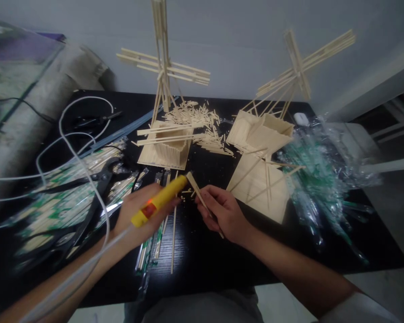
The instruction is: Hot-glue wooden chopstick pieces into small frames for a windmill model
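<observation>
I am clamping my left hand (134, 217) in a full grip around the glue gun (158, 202) above the bench (202, 260), its tip seemingly touching the stick (195, 189) that my right hand (224, 215) is pinching, and steadying both for a small, neat bead.

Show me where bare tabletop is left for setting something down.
Bare black table runs along the near edge, between the wrapped chopsticks and the right hand. The left side is crowded with cutters and white cable, the right with plastic wrappers.
</observation>
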A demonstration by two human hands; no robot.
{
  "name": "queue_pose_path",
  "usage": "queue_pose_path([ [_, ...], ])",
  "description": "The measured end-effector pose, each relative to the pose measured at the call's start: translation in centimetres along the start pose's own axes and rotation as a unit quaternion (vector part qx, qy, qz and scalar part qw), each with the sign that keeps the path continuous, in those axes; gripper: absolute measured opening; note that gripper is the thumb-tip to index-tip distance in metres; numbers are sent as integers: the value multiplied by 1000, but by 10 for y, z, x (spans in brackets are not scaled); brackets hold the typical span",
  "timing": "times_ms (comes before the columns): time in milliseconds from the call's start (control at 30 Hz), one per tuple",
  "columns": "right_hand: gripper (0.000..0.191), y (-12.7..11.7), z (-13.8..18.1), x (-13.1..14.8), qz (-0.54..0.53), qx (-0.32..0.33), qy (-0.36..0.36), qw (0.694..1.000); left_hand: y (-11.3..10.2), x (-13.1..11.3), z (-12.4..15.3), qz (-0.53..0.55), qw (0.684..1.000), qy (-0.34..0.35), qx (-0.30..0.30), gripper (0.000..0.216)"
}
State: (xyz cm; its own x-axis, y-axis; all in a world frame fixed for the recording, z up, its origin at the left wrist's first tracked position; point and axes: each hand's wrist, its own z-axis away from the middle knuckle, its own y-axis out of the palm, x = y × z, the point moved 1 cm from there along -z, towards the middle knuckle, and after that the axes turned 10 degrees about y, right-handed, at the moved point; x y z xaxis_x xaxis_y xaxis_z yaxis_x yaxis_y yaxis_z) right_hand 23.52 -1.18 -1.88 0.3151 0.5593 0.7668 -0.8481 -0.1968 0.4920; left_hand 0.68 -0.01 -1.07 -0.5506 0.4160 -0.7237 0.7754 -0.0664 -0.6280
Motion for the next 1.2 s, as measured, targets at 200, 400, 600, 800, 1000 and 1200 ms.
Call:
queue_pose_path([
  [200, 36, 3, 3, -3, 57, -10, -23, 998, -7, 3, -8, 186, 970, -152, -50, 32],
  [400, 36, 9, 6, -7, 86, 8, -12, 996, 3, -13, -14, 328, 932, -156, -7, 41],
  [600, 34, 11, 8, -10, 100, 32, -2, 994, 4, -30, -19, 311, 934, -168, 41, 27],
  [800, 36, 11, 9, -7, 94, 59, 22, 994, 1, -21, -17, 243, 957, -155, -18, 42],
  [1000, 39, 11, 8, -1, 62, 82, 54, 993, -1, -12, -14, 220, 962, -155, -45, 40],
  [1200, 39, 9, 6, -3, 39, 92, 67, 993, -1, -12, -16, 249, 953, -165, -50, 34],
])
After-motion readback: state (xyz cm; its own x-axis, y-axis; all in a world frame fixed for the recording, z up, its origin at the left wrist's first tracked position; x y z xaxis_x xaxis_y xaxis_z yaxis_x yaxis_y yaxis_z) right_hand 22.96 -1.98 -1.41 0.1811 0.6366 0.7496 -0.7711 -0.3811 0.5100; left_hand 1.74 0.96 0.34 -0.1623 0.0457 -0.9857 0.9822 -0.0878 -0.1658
